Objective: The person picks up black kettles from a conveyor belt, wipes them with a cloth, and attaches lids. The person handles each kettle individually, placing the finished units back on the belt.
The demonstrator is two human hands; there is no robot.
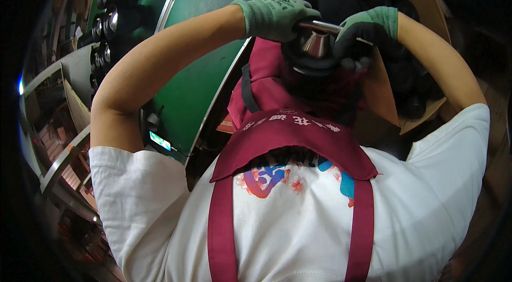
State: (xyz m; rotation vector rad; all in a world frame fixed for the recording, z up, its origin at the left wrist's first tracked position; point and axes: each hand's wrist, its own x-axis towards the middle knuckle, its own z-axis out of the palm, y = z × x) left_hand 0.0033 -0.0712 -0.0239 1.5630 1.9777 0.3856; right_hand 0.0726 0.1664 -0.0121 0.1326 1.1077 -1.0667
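Note:
My left hand (280, 15), in a green glove, closes around the left end of a shiny metal bar (323, 26). At the bar's right end is my right hand (368, 34), in a green glove with dark fingers; its fingers are curled round that end. Just below the bar, a silvery metal cone (316, 46) stands in the middle of a black round part (306, 64), over the lap of my dark red apron (266, 93). I cannot tell whether the bar touches the cone. What supports the round part underneath is hidden.
A green worktable (208, 21) with a metal edge runs along the left. Several black parts with shiny tops (111, 18) stand on its far left. A lit small screen (160, 141) lies near my left elbow. An open cardboard box (380, 90) at right holds dark round parts.

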